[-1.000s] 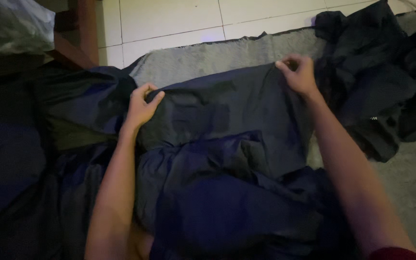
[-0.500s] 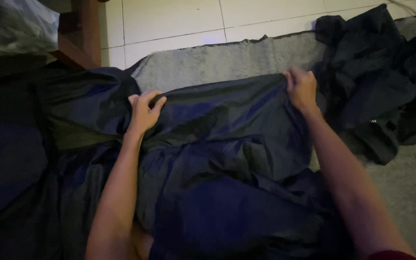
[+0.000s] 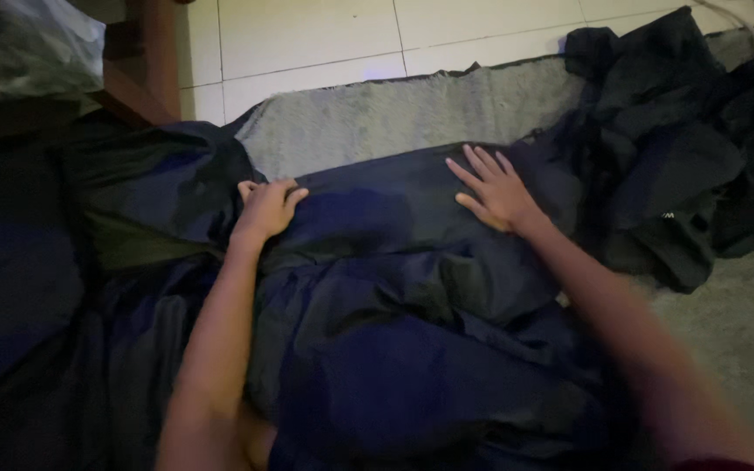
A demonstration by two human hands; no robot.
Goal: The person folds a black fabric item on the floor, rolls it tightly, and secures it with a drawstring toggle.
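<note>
On grey carpet (image 3: 412,109), dark cloth (image 3: 377,288) — left hand (image 3: 265,209) gripping, right hand (image 3: 495,192) flat.

The room is dim. The dark cloth (image 3: 394,349) shows little detail, the white floor tiles (image 3: 307,39) look brightest, and the near arm is blurry.

Both forearms are showing bare from wrist to elbow, no watch, no rings, no gloves on the left hand (image 3: 265,208) or the right hand (image 3: 497,192). A dark red sleeve edge (image 3: 716,464) is peeking in at the near right corner.
</note>
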